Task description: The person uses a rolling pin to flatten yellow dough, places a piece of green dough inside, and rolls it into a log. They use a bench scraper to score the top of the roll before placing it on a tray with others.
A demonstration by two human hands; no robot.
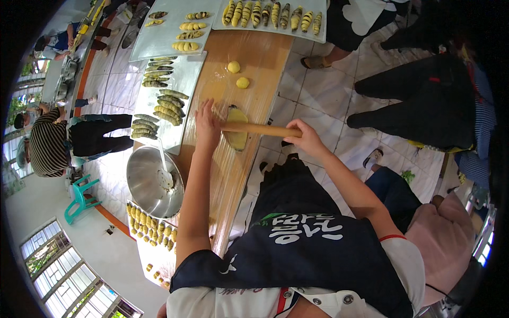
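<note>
A wooden rolling pin [262,129] lies across a flattened oval of yellow dough [237,139] with a dark edge. My right hand [305,137] grips the pin's right end, beyond the table edge. At the pin's other end is my left hand [208,121], its fingers extended over the film-covered wooden table [214,179]; whether its palm bears on the pin is hard to tell. Two yellow dough balls, one [234,66] above the other [242,82], sit farther up the table.
Trays of striped dough rolls stand at the top [270,30] and left [191,95]. A steel bowl [139,179] holds a white spatula [163,155]. Below it is another tray of small rolls [155,254]. Several people stand around, some close on the right. A green plastic stool [81,200] is at left.
</note>
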